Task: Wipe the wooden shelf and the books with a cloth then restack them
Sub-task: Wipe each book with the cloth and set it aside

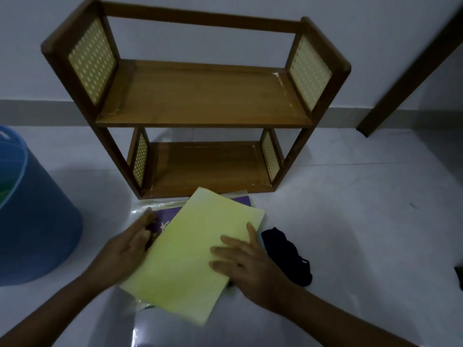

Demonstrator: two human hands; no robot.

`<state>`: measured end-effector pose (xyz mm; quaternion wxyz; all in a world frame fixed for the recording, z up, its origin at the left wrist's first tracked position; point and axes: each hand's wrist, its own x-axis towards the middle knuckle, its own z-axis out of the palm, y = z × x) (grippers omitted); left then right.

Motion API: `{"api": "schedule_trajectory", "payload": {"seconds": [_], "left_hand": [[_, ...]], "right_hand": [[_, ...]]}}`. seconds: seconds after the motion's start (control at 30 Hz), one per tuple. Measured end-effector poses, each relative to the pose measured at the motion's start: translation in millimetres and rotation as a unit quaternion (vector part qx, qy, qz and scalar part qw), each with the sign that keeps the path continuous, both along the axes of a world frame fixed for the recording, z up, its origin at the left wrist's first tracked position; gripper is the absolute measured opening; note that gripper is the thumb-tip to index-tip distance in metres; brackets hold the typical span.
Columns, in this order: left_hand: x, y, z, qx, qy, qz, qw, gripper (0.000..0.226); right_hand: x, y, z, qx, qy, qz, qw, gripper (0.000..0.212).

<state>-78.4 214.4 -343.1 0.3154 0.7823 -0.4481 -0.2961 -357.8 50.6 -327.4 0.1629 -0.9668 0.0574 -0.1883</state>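
A two-tier wooden shelf (200, 96) with yellow perforated side panels stands bare against the wall. In front of it on the floor a pale yellow book (190, 249) lies tilted on top of a purple book (166, 214) and other flat covers. My left hand (125, 254) rests against the yellow book's left edge, fingers straight. My right hand (248, 266) lies flat on the book's right side, fingers spread. A dark crumpled cloth (288, 254) sits on the floor just right of my right hand.
A blue plastic bucket (32, 221) stands at the left. A dark wooden post (413, 68) leans diagonally at the right. A glossy sheet (155, 329) lies under the books near me. The floor (375, 209) is pale.
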Motion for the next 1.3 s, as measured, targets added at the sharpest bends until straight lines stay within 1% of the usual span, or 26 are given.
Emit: {"api": "schedule_trajectory", "payload": {"seconds": [0.07, 0.1, 0.17, 0.2, 0.23, 0.27, 0.3, 0.33, 0.37, 0.4, 0.47, 0.57, 0.6, 0.63, 0.67, 0.7, 0.73, 0.77, 0.8, 0.83, 0.9, 1.0, 1.1, 1.2, 1.27, 1.3], "left_hand": [[8.4, -1.1, 28.9, -0.051, 0.011, 0.034, 0.998, 0.062], [1.2, -6.6, 48.1, -0.090, 0.038, 0.033, 0.995, 0.062], [-29.1, -28.1, 83.0, -0.164, 0.113, 0.014, 0.980, 0.060], [-45.9, -41.2, 94.9, -0.202, 0.140, 0.003, 0.969, 0.060], [-62.7, -53.0, 102.4, -0.241, 0.158, 0.004, 0.958, 0.059], [-78.3, -62.7, 104.0, -0.278, 0.171, 0.031, 0.945, 0.055], [-90.7, -70.0, 103.7, -0.302, 0.172, 0.075, 0.935, 0.047], [-99.9, -75.6, 101.2, -0.313, 0.151, 0.124, 0.929, 0.037], [-106.8, -78.3, 95.1, -0.309, 0.125, 0.160, 0.929, 0.031], [-113.4, -78.7, 88.3, -0.293, 0.103, 0.182, 0.933, 0.032], [-125.8, -77.8, 78.6, -0.259, 0.081, 0.204, 0.940, 0.041], [-141.4, -89.4, 81.7, -0.253, 0.072, 0.195, 0.945, 0.055], [-147.9, -93.4, 87.4, -0.275, 0.077, 0.170, 0.943, 0.047], [-159.0, -101.4, 91.9, -0.286, 0.101, 0.133, 0.943, 0.034], [-172.0, -109.8, 98.7, -0.293, 0.148, 0.086, 0.941, 0.027], [-186.7, -120.5, 104.9, -0.286, 0.210, 0.041, 0.934, 0.029], [-201.5, -133.4, 110.6, -0.265, 0.286, -0.004, 0.921, 0.032], [-218.0, -150.2, 108.2, -0.233, 0.342, -0.037, 0.910, 0.038], [-230.6, -168.8, 104.7, -0.202, 0.370, -0.051, 0.905, 0.045], [-240.6, -188.0, 96.2, -0.173, 0.373, -0.051, 0.910, 0.049], [-254.8, -222.8, 74.5, -0.125, 0.384, -0.030, 0.914, 0.046], [-264.3, -254.6, 45.4, -0.035, 0.415, -0.002, 0.909, 0.041], [-264.6, -267.2, 20.3, 0.020, 0.422, -0.007, 0.907, 0.045], [-253.4, -265.1, 3.4, 0.045, 0.408, -0.048, 0.911, 0.043], [-241.9, -258.7, 5.1, 0.040, 0.364, -0.096, 0.926, 0.046], [-232.7, -252.6, 8.8, 0.021, 0.323, -0.126, 0.938, 0.049]], "right_hand": [[5.1, -10.2, 42.6, 0.135, -0.057, -0.030, 0.989, 0.027], [5.9, -15.4, 68.0, 0.209, -0.085, -0.048, 0.973, 0.026], [2.7, -25.4, 107.4, 0.344, -0.125, -0.096, 0.926, 0.020], [0.7, -30.9, 118.3, 0.409, -0.143, -0.109, 0.895, 0.021], [-2.7, -37.8, 122.1, 0.459, -0.164, -0.113, 0.866, 0.023], [-5.6, -44.2, 125.1, 0.487, -0.182, -0.113, 0.847, 0.025], [-6.9, -48.4, 125.4, 0.495, -0.189, -0.122, 0.839, 0.027], [-7.4, -51.2, 123.7, 0.504, -0.183, -0.132, 0.834, 0.027], [-8.8, -53.9, 116.4, 0.508, -0.170, -0.145, 0.832, 0.027], [-10.0, -54.3, 108.3, 0.513, -0.152, -0.153, 0.831, 0.027], [-14.7, -53.9, 92.7, 0.518, -0.123, -0.170, 0.830, 0.027], [-33.5, -63.5, 91.2, 0.513, -0.143, -0.207, 0.821, 0.024], [-40.5, -68.4, 97.4, 0.512, -0.162, -0.222, 0.814, 0.024], [-52.4, -76.7, 100.9, 0.506, -0.184, -0.248, 0.806, 0.025], [-64.2, -85.7, 106.8, 0.494, -0.203, -0.281, 0.797, 0.026], [-76.5, -96.2, 111.8, 0.473, -0.214, -0.320, 0.793, 0.026], [-88.1, -108.1, 114.6, 0.452, -0.210, -0.358, 0.789, 0.024], [-102.5, -121.9, 113.0, 0.436, -0.193, -0.398, 0.784, 0.020], [-113.3, -136.3, 108.8, 0.425, -0.170, -0.430, 0.778, 0.018], [-124.1, -150.5, 101.1, 0.415, -0.144, -0.458, 0.773, 0.018], [-141.2, -175.3, 77.7, 0.390, -0.091, -0.503, 0.766, 0.019], [-152.6, -199.7, 33.4, 0.321, -0.035, -0.541, 0.776, 0.022], [-150.6, -212.8, 1.0, 0.305, -0.004, -0.564, 0.768, 0.025], [-144.3, -219.7, -11.6, 0.306, 0.025, -0.571, 0.761, 0.028], [-132.4, -212.1, -9.7, 0.294, 0.048, -0.558, 0.774, 0.030], [-123.8, -201.9, -6.8, 0.282, 0.057, -0.534, 0.795, 0.034]]}}
